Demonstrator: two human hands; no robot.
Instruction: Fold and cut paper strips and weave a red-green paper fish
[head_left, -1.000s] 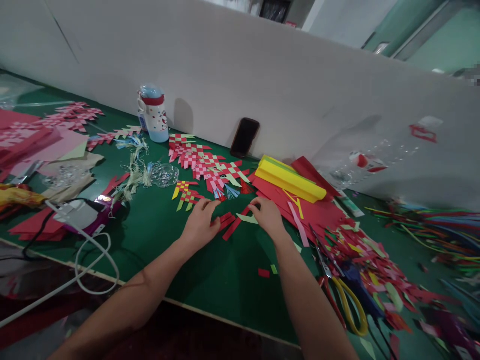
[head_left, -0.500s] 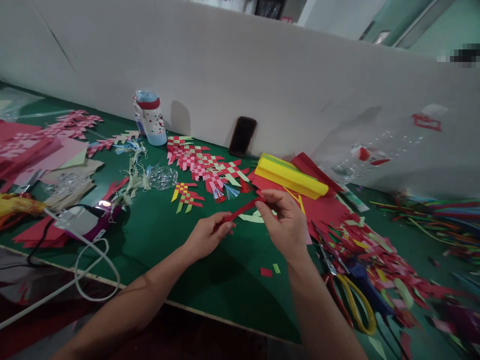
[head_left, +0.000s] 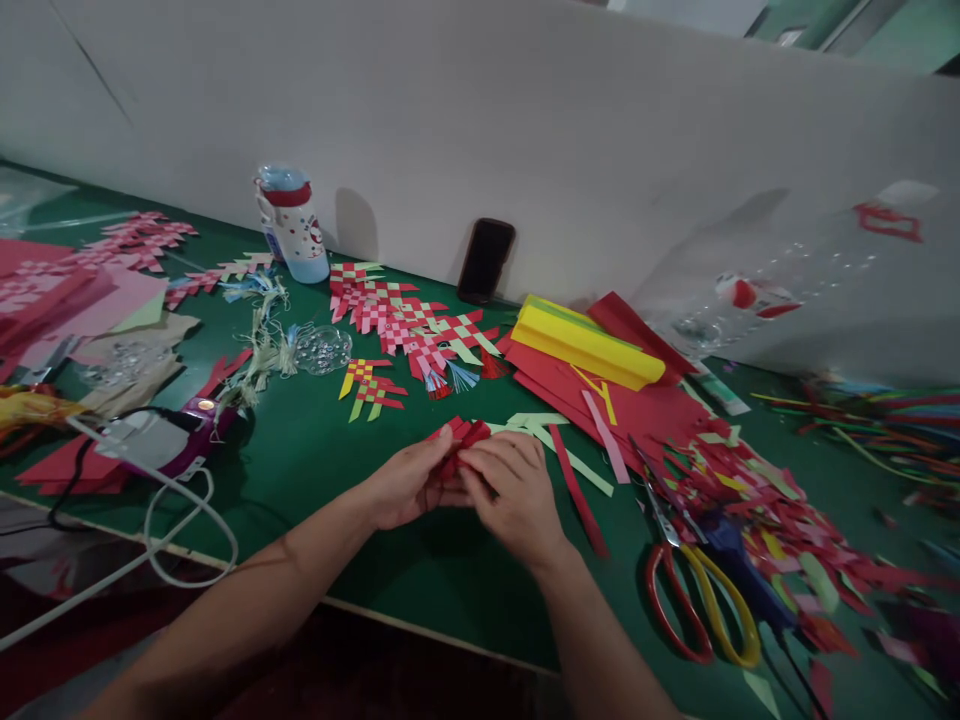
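Over the green tabletop, my left hand (head_left: 411,478) is closed on red paper strips (head_left: 469,437), which stick up between both hands. My right hand (head_left: 517,487) pinches the same red paper from the other side; its fingertips partly hide it. A loose red strip (head_left: 577,495) lies just right of my right hand. Behind the hands rest pale green strips (head_left: 559,445). Beyond my left hand are small woven paper fish, a yellow-and-red one (head_left: 364,376) and a green-and-red one (head_left: 379,397), with a cluster of pink and red woven fish (head_left: 405,325) farther back.
Red- and yellow-handled scissors (head_left: 701,600) lie at right beside a heap of paper scraps (head_left: 780,510). Yellow paper (head_left: 589,345) sits on red sheets. A phone (head_left: 487,262) and a bottle (head_left: 296,225) stand by the wall. A white cable (head_left: 161,535) hangs over the left front edge.
My hands have come together, and the red paper is now bunched between them instead of stretched as one strip. My right hand has moved left, uncovering strips on the table.
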